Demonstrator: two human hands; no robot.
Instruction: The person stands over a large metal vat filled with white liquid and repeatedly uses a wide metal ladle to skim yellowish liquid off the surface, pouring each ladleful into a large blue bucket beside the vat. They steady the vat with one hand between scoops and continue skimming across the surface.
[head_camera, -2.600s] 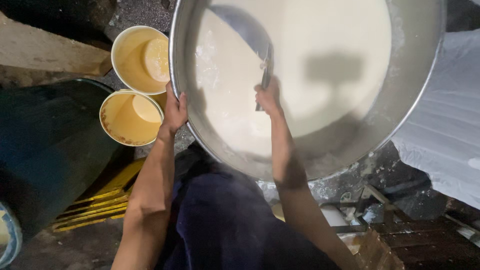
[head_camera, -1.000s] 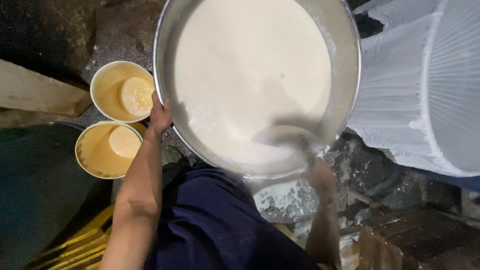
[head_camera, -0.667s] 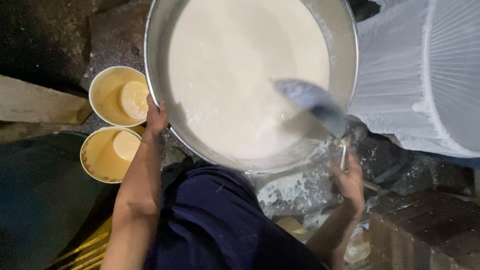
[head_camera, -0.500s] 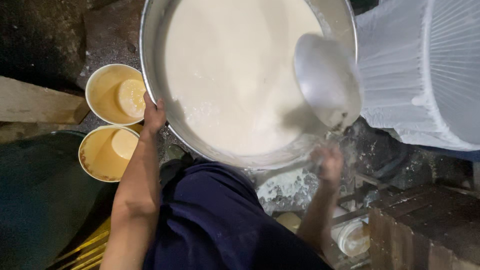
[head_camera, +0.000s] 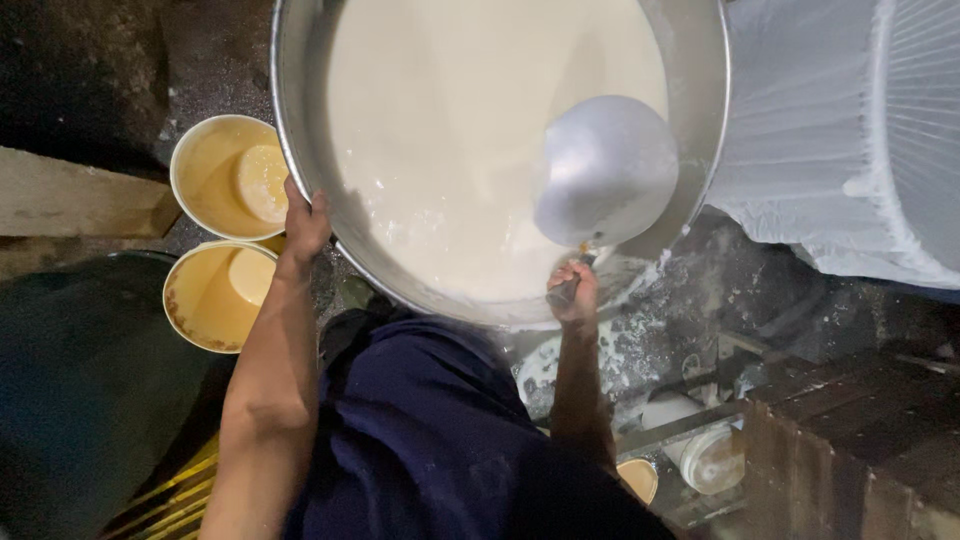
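A wide steel basin (head_camera: 300, 170) holds thick white liquid (head_camera: 450, 130). My left hand (head_camera: 303, 222) grips the basin's left rim. My right hand (head_camera: 573, 292) is closed around the handle of a large metal ladle (head_camera: 605, 168), whose rounded bowl hangs over the basin's right side, its back toward me. My dark blue clothing fills the lower middle of the view.
Two round buckets (head_camera: 215, 170) (head_camera: 210, 295) of yellowish liquid stand left of the basin. A white cloth-covered tub (head_camera: 850, 150) sits at the right. A dark drum (head_camera: 80, 380) is at lower left; small containers (head_camera: 700, 450) and a wooden block (head_camera: 850, 450) lie at lower right.
My right hand lifted the ladle out of the white liquid, swung it right and brought it back over the basin's right side. My left hand stayed on the rim.
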